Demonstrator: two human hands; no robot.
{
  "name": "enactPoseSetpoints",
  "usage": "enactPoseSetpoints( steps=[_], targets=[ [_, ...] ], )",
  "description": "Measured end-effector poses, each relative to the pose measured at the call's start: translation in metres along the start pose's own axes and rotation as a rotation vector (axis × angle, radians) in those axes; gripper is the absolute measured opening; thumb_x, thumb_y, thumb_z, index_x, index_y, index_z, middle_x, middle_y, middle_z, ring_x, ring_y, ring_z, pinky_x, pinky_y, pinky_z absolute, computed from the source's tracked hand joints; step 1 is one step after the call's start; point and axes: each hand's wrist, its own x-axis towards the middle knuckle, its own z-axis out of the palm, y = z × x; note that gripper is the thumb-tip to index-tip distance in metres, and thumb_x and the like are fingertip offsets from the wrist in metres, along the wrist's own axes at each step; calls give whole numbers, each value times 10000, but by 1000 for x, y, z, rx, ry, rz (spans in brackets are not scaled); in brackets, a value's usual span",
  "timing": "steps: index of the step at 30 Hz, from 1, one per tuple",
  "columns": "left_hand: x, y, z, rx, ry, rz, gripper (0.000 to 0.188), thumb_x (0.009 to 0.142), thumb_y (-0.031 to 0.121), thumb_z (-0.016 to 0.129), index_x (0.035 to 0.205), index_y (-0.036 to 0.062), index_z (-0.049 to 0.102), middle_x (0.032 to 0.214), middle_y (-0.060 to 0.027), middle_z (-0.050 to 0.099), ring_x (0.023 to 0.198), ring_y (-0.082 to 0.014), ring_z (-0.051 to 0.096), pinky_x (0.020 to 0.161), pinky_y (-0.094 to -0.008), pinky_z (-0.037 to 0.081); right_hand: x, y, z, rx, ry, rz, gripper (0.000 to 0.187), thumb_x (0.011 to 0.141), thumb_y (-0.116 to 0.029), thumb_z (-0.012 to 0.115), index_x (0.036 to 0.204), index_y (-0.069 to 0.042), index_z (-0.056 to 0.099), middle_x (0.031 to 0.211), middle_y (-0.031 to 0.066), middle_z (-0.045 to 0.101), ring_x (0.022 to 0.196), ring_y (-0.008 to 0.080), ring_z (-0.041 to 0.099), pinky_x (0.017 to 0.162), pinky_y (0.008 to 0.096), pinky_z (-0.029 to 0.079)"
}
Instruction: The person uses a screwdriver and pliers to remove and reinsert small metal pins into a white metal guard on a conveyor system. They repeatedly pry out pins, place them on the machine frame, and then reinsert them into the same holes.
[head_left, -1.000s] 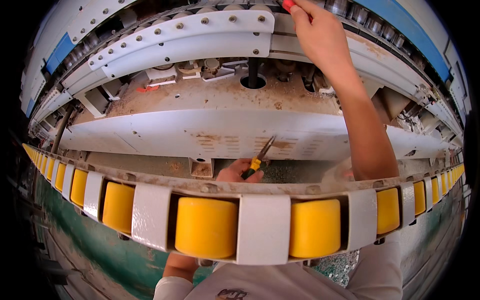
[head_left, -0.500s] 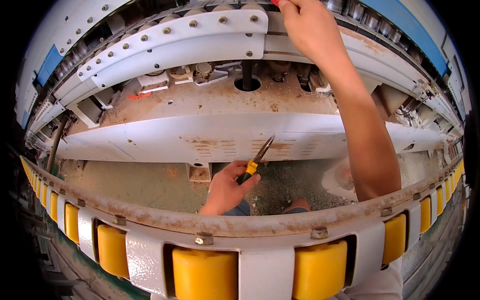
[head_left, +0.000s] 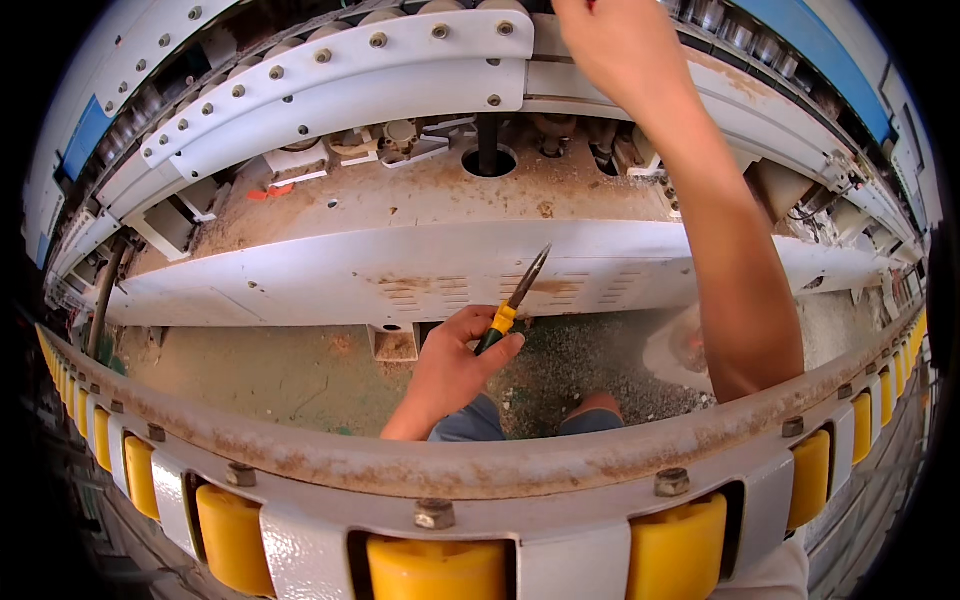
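My left hand (head_left: 448, 362) is closed round the handles of long-nosed pliers (head_left: 503, 318), which have yellow and dark green grips and a dark pointed tip. The tip points up and away, in front of the slotted white panel (head_left: 430, 270) of the machine. My right arm stretches far forward over the machine, so that my right hand (head_left: 622, 48) is at the top edge beside the roller conveyor. Its fingers are curled and partly cut off by the picture's edge. A sliver of red shows at them, too little to name.
A rusty-topped rail (head_left: 440, 462) with yellow rollers (head_left: 675, 550) curves across the near side, between me and the machine. Beyond it stand a bolted white plate (head_left: 350, 60) and a dark post (head_left: 487, 140) in a round hole. An orange-red scrap (head_left: 270, 191) lies on the dusty ledge.
My left hand has shifted slightly left, with the pliers still in it. My right hand has risen a little, taking most of the red thing out of view. The view has shifted slightly.
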Motion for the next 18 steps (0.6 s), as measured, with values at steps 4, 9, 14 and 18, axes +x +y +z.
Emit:
enactPoseSetpoints(
  steps=[4,9,14,18],
  targets=[
    [2,-3,-6,6,-16,58,321,934,223,795,1099,-44,724,1202,-65,683,1015,-138,628,928,-300,496,5,-5,5,-94,24,-27,288,995,-196,512,931,-9,722,887,274,702,869,485,671,788,549,533],
    [4,2,-12,-11,13,50,325,929,222,800,1095,-47,720,1169,-65,685,995,-134,618,922,-298,489,4,-21,-5,-134,7,0,293,995,-200,517,917,-7,723,882,277,699,872,484,672,782,551,534],
    [7,-4,-11,-33,-14,57,345,923,234,808,1095,-48,711,1111,-65,687,964,-129,608,892,-289,481,7,-4,-2,-109,1,5,292,988,-209,534,918,1,725,874,286,697,872,485,676,791,545,540],
    [12,-1,-15,-40,-20,62,341,920,245,799,1072,-47,715,1118,-94,692,935,-161,619,855,-302,491,16,-11,-4,-173,-45,-48,281,976,-206,549,943,3,735,870,285,699,862,481,680,789,539,546]
  ],
)
